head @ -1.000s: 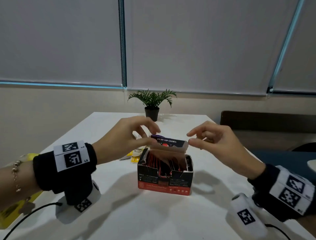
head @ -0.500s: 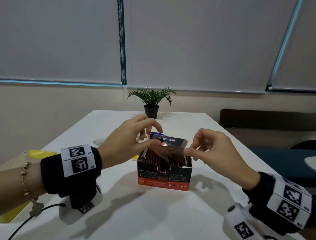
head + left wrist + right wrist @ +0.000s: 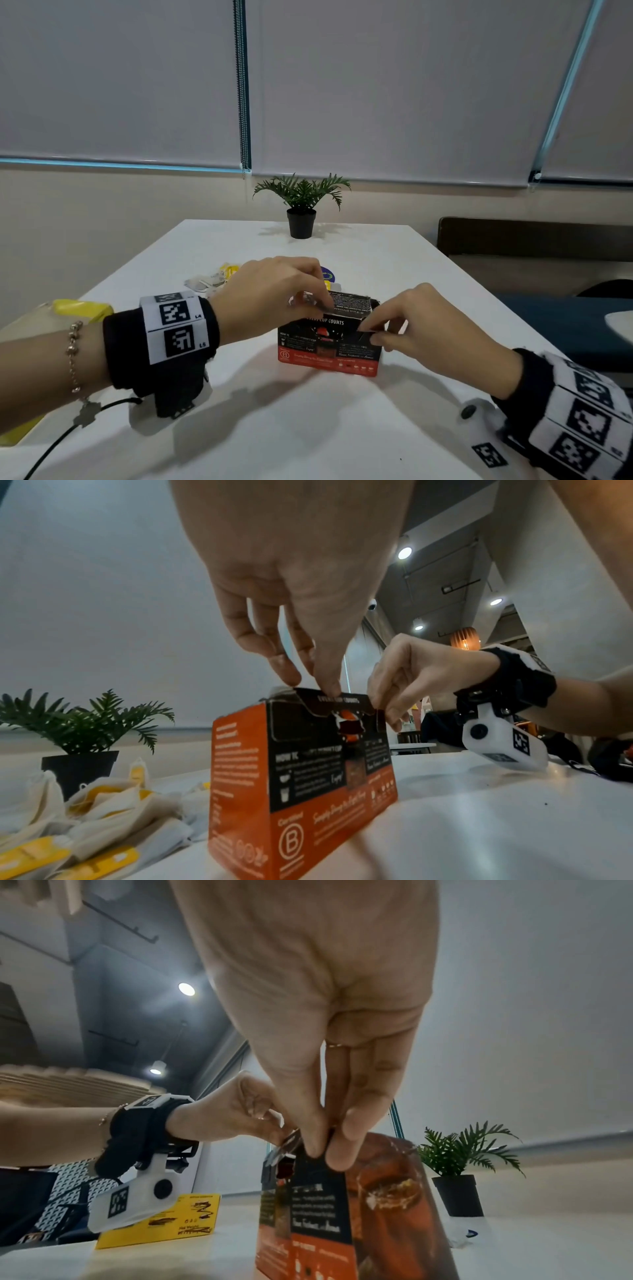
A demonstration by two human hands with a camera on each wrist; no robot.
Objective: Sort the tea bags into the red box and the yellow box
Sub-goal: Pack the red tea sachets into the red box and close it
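Note:
The red box stands mid-table, its dark lid folded down over the top. My left hand pinches the lid's left end, fingertips on its folded edge. My right hand pinches the lid's front flap at its right corner, thumb and finger closed on the card. What is inside the red box is hidden. The yellow box lies at the left table edge, mostly behind my left arm. Loose tea bags with yellow tags lie behind the red box on the left.
A small potted plant stands at the table's far end. A blue-and-yellow round item peeks out behind my left hand. A dark bench runs along the right side of the table. A cable trails from my left wrist.
The lid was held raised over the open red box; both hands have come down and the lid now lies folded over the top with its flap against the front.

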